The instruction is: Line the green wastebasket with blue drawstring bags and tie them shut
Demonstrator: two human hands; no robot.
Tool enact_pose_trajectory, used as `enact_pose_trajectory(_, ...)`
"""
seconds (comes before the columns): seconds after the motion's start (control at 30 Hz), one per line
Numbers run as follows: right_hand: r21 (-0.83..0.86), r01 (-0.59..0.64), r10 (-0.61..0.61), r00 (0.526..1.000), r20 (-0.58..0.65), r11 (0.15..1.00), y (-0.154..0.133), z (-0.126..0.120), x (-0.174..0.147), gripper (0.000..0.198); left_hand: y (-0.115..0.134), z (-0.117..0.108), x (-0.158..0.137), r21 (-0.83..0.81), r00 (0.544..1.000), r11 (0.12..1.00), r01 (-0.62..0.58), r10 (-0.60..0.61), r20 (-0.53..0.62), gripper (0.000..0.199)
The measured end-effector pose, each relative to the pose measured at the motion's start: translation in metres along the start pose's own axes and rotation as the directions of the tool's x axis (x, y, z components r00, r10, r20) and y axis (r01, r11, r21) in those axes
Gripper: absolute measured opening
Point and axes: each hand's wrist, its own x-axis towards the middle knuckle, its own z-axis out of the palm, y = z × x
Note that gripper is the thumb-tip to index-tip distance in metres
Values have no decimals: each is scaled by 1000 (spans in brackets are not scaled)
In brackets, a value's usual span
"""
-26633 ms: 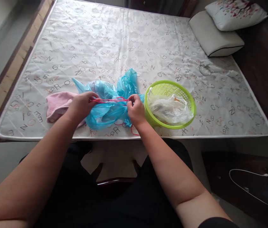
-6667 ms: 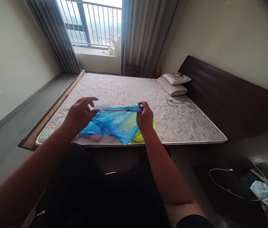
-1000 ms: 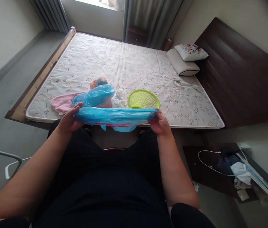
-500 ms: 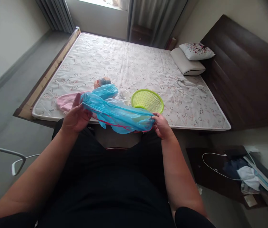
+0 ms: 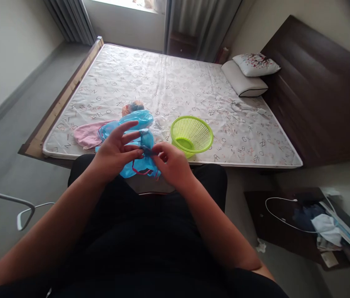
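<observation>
Head view, peering down past black clothing point(image 5: 137, 240), with a bent grey metal bar point(image 5: 7, 195) off to the left and, low on the right, a dark low surface point(image 5: 289, 244) bearing a white cloth point(image 5: 327, 228). On to the action, close together at the near edge of the bed! With the right hand point(image 5: 173, 163), pinching tight, thumb and fingertips on the blue bag point(image 5: 146, 140), bunched up small between the two hands. With the left hand point(image 5: 112, 155), fanning the fingers wide, tips against the other side of that same bag; hard to tell whether gripping or merely touching. Dangling just below, in a loop, a red drawstring point(image 5: 139, 171). Moving beyond, onto the lettered mattress point(image 5: 187, 87): to the left, a pink cloth point(image 5: 88, 135); beside that, a second blue bag point(image 5: 137, 118), partly hidden behind the left hand, with crumpled white plastic point(image 5: 161, 126) alongside. To the right, a green basket point(image 5: 198, 134), mouth facing up. Further back, an orange-and-blue bundle point(image 5: 133, 107). Finally, far right, a printed pillow point(image 5: 257, 65) atop a cream one point(image 5: 245, 81), near the dark headboard point(image 5: 320, 74).
</observation>
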Motion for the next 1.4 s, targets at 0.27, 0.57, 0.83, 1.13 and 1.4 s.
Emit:
enact_pose_trajectory(0.27,38,-65,66,997,-36,997,-9,-30,-9,17,16,8,-15,322,987,942,-90,128,-100,39)
enact_pose_trajectory(0.57,142,-129,111,985,130,981,-6,-36,-8,30,20,9,-17,559,982,809,-179,182,51,25)
enact_pose_trajectory(0.83,164,-244,184,931,314,956,-4,-54,-6,32,27,5,-8,383,982,923,-40,-35,186,22)
enact_pose_trajectory(1.13,52,-169,136,914,383,984,-1,-83,-6,17,11,-3,-5,167,990,978,125,-135,47,37)
enact_pose_trajectory(1.4,344,-182,177,983,47,921,18,-80,2,36,16,-14,-4,513,958,858,15,-160,240,49)
